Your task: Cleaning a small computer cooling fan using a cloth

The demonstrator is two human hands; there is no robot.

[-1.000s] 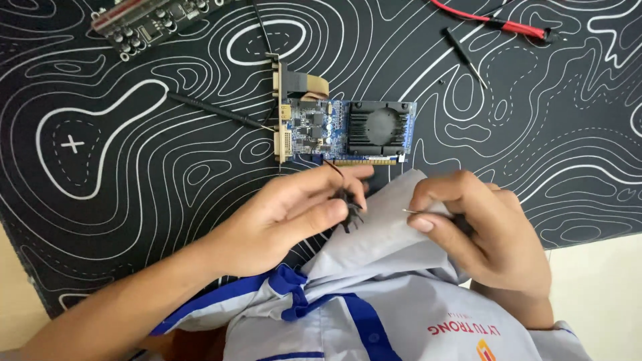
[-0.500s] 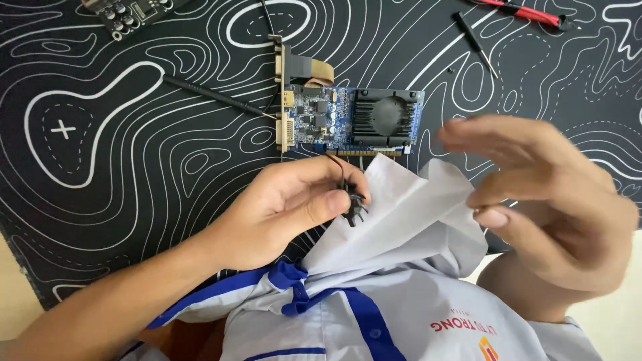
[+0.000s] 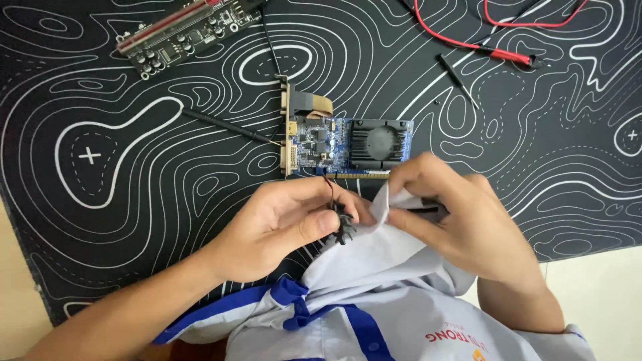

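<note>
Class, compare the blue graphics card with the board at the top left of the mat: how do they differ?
The graphics card is blue, carries a black heatsink, and lies whole in view near the hands. The board is dark with a red strip, lies slanted, and is cut off by the frame edge. Both rest on the mat.

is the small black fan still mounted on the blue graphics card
No, the small black fan is off the blue graphics card, pinched in the left hand.
</note>
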